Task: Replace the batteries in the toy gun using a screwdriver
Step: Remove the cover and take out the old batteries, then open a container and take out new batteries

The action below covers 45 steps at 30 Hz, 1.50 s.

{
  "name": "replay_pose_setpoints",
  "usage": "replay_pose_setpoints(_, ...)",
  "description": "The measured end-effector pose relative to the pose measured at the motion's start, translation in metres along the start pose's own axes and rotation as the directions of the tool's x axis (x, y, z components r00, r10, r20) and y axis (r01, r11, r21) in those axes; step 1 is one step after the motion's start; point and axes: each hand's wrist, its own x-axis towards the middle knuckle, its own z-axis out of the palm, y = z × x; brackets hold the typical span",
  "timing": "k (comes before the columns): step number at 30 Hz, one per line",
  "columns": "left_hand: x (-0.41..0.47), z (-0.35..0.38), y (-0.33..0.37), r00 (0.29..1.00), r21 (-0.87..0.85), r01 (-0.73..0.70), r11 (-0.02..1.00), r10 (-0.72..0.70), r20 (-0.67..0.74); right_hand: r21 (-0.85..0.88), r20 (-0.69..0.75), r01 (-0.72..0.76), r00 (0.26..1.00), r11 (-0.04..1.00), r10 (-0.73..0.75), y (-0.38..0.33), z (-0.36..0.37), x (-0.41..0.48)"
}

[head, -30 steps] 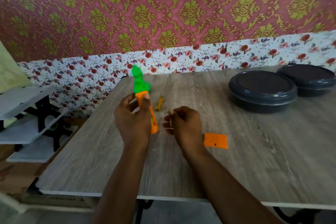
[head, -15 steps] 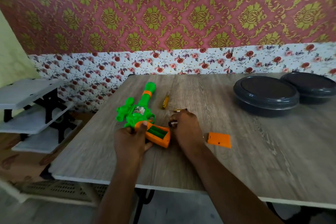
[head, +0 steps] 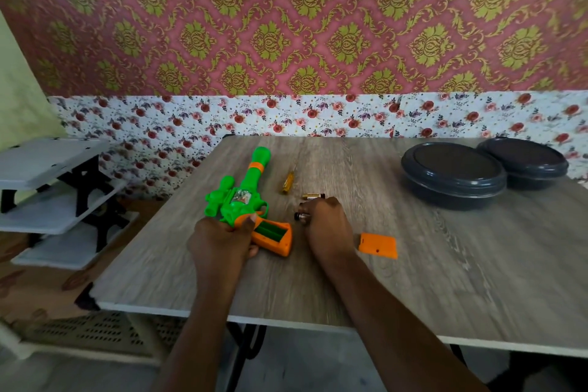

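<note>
The left hand (head: 222,240) grips the orange handle of the toy gun (head: 245,200), which lies flat on the table (head: 445,280) at centre frame, its battery bay open. Just to its right, the right hand (head: 324,226) is curled around a battery (head: 300,216). Another battery (head: 310,196) and the screwdriver (head: 288,182) lie just above; the orange cover (head: 378,245) sits to the right.

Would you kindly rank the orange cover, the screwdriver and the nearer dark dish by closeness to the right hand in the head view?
From the right hand:
1. Orange cover, just to its right.
2. Screwdriver, beyond it, slightly left.
3. Nearer dark dish, far right, toward the wall.
</note>
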Motion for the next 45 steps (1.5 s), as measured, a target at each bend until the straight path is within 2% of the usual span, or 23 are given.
replay_pose_setpoints(2,-0.002,-0.003,0.001,0.993,0.145,-0.099,0.984,0.107,-0.045,0.029,-0.03,0.018,0.999,0.999,-0.017,0.001,0.0,-0.003)
replay_pose_setpoints(4,-0.004,-0.004,0.004,0.982,0.215,-0.135,0.967,0.161,-0.104,0.116,-0.078,0.01,0.997,0.993,-0.001,0.003,0.001,-0.006)
replay_pose_setpoints(6,-0.01,-0.002,0.012,0.973,0.204,-0.147,0.968,0.179,-0.149,0.201,-0.136,0.016,0.991,0.98,0.012,0.005,-0.001,-0.009)
replay_pose_setpoints(9,-0.022,0.009,0.025,0.936,0.147,-0.297,0.944,0.318,-0.149,0.283,-0.251,0.061,0.968,0.957,0.013,0.007,-0.012,-0.013)
replay_pose_setpoints(12,-0.029,0.025,0.036,0.897,0.056,-0.426,0.903,0.429,-0.108,0.358,-0.382,0.127,0.924,0.925,0.021,0.012,-0.028,-0.018)
replay_pose_setpoints(15,-0.037,0.052,0.047,0.87,-0.011,-0.493,0.87,0.492,-0.029,0.418,-0.466,0.143,0.881,0.897,0.077,0.033,-0.048,-0.021)
replay_pose_setpoints(19,-0.052,0.095,0.061,0.836,-0.08,-0.534,0.842,0.54,0.097,0.336,-0.572,0.153,0.817,0.929,0.073,0.076,-0.088,-0.021)
replay_pose_setpoints(22,-0.064,0.129,0.079,0.807,-0.115,-0.536,0.836,0.547,0.222,0.15,-0.611,0.074,0.791,0.986,0.034,0.122,-0.118,-0.012)
replay_pose_setpoints(24,-0.07,0.151,0.093,0.797,-0.087,-0.525,0.847,0.525,0.3,0.029,-0.551,0.0,0.834,1.0,0.016,0.154,-0.134,-0.005)
replay_pose_setpoints(27,-0.07,0.182,0.108,0.786,-0.025,-0.489,0.872,0.453,0.42,-0.061,-0.412,-0.078,0.91,0.995,0.047,0.187,-0.149,0.005)
replay_pose_setpoints(33,-0.062,0.235,0.121,0.719,0.037,-0.49,0.871,0.379,0.583,-0.225,-0.262,-0.098,0.964,0.969,0.036,0.232,-0.151,0.012)
replay_pose_setpoints(36,-0.062,0.251,0.122,0.711,0.026,-0.46,0.887,0.351,0.609,-0.195,-0.317,-0.007,0.947,0.981,-0.056,0.239,-0.149,0.016)
replay_pose_setpoints(39,-0.065,0.259,0.119,0.76,-0.051,-0.351,0.935,0.316,0.568,-0.205,-0.38,0.085,0.911,0.975,-0.159,0.241,-0.144,0.018)
replay_pose_setpoints(42,-0.065,0.259,0.113,0.846,-0.171,-0.108,0.979,0.181,0.502,-0.179,-0.434,0.128,0.879,0.975,-0.195,0.231,-0.141,0.013)
replay_pose_setpoints(45,-0.063,0.252,0.106,0.854,-0.272,0.1,0.957,0.058,0.517,-0.131,-0.489,0.209,0.837,0.969,-0.247,0.216,-0.141,0.001)
